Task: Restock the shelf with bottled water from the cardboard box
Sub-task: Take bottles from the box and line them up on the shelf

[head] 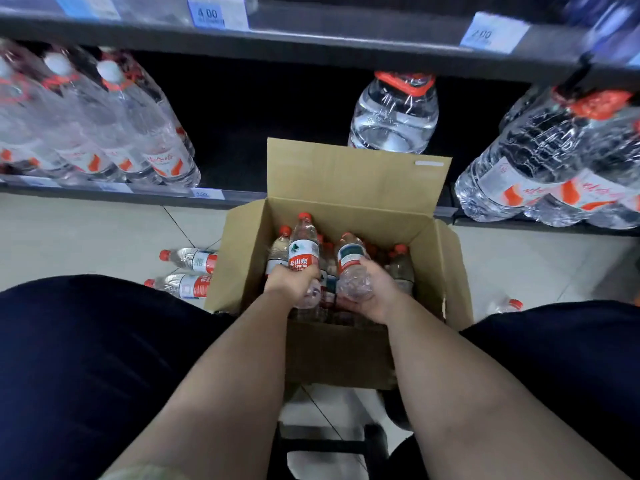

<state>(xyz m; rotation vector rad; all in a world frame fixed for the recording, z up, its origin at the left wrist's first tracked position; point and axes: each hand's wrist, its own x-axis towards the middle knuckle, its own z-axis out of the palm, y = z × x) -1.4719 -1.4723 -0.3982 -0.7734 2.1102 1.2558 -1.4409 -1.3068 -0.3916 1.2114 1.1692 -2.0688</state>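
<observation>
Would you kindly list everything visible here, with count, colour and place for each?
cardboard box: one, brown, open on the floor before the shelf
small bottles: several, clear with red caps, upright in the box
floor bottles: two lying left of the box, one partly hidden right
shelf: dark, bottom level, gap in the middle
large bottles: clear, orange handles, on the shelf
price tags: pale, upper shelf edge
left hand: grips a bottle
right hand: grips a bottle
</observation>
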